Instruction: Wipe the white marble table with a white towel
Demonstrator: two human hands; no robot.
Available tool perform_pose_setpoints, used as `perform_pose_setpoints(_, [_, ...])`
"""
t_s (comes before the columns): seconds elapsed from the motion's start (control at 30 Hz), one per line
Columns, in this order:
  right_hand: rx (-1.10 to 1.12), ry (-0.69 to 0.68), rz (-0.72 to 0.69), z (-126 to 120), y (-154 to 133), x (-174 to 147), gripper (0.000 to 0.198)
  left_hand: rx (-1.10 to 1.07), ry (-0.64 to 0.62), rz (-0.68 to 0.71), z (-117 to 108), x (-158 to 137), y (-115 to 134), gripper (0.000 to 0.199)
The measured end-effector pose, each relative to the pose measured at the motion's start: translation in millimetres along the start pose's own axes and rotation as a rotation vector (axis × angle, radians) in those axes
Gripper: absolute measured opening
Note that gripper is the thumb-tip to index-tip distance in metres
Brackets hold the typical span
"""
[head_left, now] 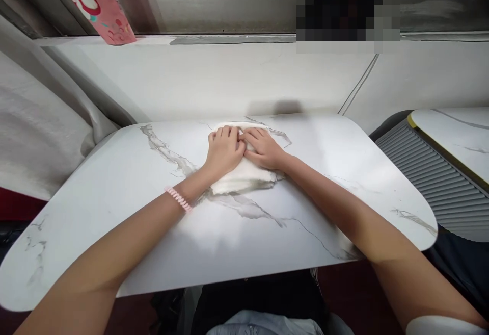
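Observation:
A folded white cloth (244, 174) with a ragged near edge lies at the middle of a white marble-patterned table (305, 223). My left hand (226, 147) rests on the cloth's left half, its fingers pointing away and slightly bent. From the right, my right hand (264, 147) lies over the upper part, its fingers pointing left. The two hands meet near the cloth's centre, with thumbs and fingertips close together. Cloth under both palms is hidden. A pink coiled band (178, 199) circles my left wrist.
Behind the table stands a white wall (214, 75) below a window ledge. A pink patterned packet or box (97, 8) stands on the ledge at upper left. A pale curtain (34, 121) hangs at left. Another table (458, 131) with a ribbed grey side is at right.

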State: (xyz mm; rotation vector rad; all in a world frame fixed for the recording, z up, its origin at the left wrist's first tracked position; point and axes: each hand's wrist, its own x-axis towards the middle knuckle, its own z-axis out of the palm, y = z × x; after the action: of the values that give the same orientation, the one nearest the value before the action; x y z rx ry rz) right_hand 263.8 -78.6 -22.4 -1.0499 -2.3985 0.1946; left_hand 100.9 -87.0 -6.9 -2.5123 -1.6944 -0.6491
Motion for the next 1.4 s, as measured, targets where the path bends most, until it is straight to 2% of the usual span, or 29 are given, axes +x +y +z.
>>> perform_pose_setpoints(0.13, [-0.039, 0.004, 0.090, -1.8, 27.1, 23.8, 0.037, -0.052, 0.008, -0.017, 14.6, 41.7, -9.5, 0.020])
perform_pose_setpoints(0.27, [-0.036, -0.004, 0.141, -2.5, 45.6, 41.7, 0.038, -0.063, 0.012, -0.032, 24.8, 69.8, -15.8, 0.020])
perform_pose_setpoints(0.4, [-0.017, 0.010, 0.186, -2.3, 57.0, 49.9, 0.040, -0.040, 0.021, -0.064, 31.1, 84.4, -17.6, 0.021])
perform_pose_setpoints(0.53, [-0.005, 0.014, 0.195, -2.5, 57.1, 47.1, 0.042, -0.034, 0.045, -0.067, 32.8, 84.2, -16.9, 0.021])
perform_pose_setpoints(0.67, [-0.014, 0.007, 0.208, -4.5, 50.4, 34.3, 0.042, -0.030, 0.044, -0.049, 30.8, 71.9, -8.6, 0.024])
perform_pose_setpoints(0.83, [-0.032, 0.004, 0.153, -10.7, 37.3, 6.7, 0.042, 0.054, 0.052, -0.056, 26.9, 45.8, 15.1, 0.026])
perform_pose_setpoints(0.97, [-0.044, -0.011, 0.096, -19.9, 20.2, -23.6, 0.042, 0.075, 0.055, -0.029, 20.8, 16.0, 35.4, 0.026])
perform_pose_setpoints(1.13, [-0.024, -0.030, 0.001, -34.2, -6.1, -69.2, 0.043, 0.001, 0.058, 0.030, 8.4, -28.3, 58.8, 0.027])
perform_pose_setpoints(1.27, [0.006, -0.052, -0.028, -47.2, -27.8, -101.7, 0.044, -0.065, -0.040, 0.057, -5.3, -60.1, 76.3, 0.030])
perform_pose_setpoints(1.4, [0.032, -0.098, -0.046, -63.0, -48.6, -126.5, 0.048, -0.046, -0.119, 0.123, -17.5, -86.5, 89.9, 0.041])
